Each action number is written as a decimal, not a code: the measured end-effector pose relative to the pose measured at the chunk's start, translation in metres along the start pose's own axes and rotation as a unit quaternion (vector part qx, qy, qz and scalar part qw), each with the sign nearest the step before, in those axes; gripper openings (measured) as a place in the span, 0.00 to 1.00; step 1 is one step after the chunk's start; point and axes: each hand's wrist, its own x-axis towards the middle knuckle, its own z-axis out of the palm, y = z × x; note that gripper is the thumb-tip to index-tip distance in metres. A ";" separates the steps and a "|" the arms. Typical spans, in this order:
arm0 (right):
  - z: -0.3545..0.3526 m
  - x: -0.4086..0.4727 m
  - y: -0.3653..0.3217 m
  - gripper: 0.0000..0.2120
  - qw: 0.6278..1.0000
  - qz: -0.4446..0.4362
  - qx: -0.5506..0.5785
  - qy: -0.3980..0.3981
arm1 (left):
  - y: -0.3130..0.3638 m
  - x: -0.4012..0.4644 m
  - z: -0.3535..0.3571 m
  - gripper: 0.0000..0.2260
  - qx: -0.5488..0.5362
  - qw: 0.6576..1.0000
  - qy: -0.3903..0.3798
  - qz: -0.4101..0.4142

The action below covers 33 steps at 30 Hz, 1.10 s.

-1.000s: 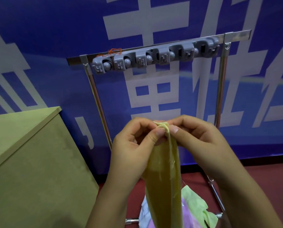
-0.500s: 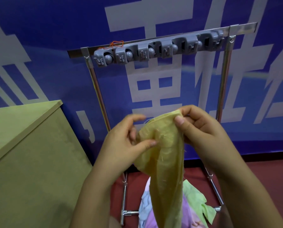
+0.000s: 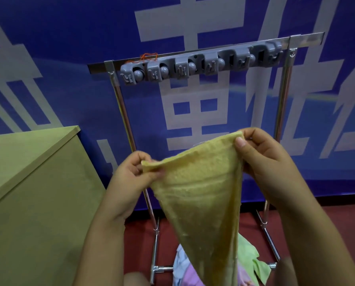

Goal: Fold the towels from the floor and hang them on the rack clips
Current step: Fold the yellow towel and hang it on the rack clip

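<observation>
A yellow towel [image 3: 203,195] hangs spread between both hands in front of the rack. My left hand [image 3: 129,178] pinches its lower left corner, and my right hand [image 3: 263,155] pinches the higher right corner. The cloth narrows to a point below. Above stands the metal rack [image 3: 302,41] with a grey strip of clips [image 3: 201,62] along its top bar; nothing hangs from the clips. More towels lie on the floor under the yellow one: a green towel [image 3: 253,259], a pale blue one [image 3: 179,263] and a pink one [image 3: 190,279].
A tan box [image 3: 34,193] stands close on the left, its corner near my left forearm. A blue banner with large pale characters [image 3: 193,112] covers the wall behind the rack. The floor [image 3: 341,221] is dark red. An orange thread [image 3: 148,56] sits on the bar's left end.
My hands have moved apart, the left one down and left, the right one up and right. The towel went from a bunched strip to a spread sheet between them.
</observation>
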 end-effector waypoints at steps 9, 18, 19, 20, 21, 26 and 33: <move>-0.017 0.019 -0.008 0.07 0.990 -0.089 -0.098 0.050 | 0.033 0.024 0.012 0.10 0.047 0.997 0.030 0.048; -0.023 0.013 0.006 0.05 0.999 0.006 0.024 0.025 | 0.021 0.012 0.015 0.09 -0.071 0.997 0.026 0.018; -0.023 0.012 0.004 0.06 0.998 0.006 0.053 0.018 | 0.021 0.010 0.016 0.09 -0.080 0.996 0.025 0.014; -0.024 0.011 0.002 0.07 0.997 0.005 0.081 0.008 | 0.022 0.008 0.018 0.08 -0.090 0.996 0.025 0.012; -0.025 0.009 0.000 0.08 0.995 0.005 0.104 -0.002 | 0.022 0.006 0.019 0.07 -0.101 0.994 0.027 0.010; -0.034 0.002 -0.002 0.07 0.971 0.009 0.228 -0.069 | 0.028 -0.005 0.023 0.05 -0.159 0.986 0.013 0.055; -0.034 0.009 0.019 0.13 0.902 0.161 0.385 -0.112 | 0.011 0.001 0.031 0.18 -0.248 0.968 0.000 -0.047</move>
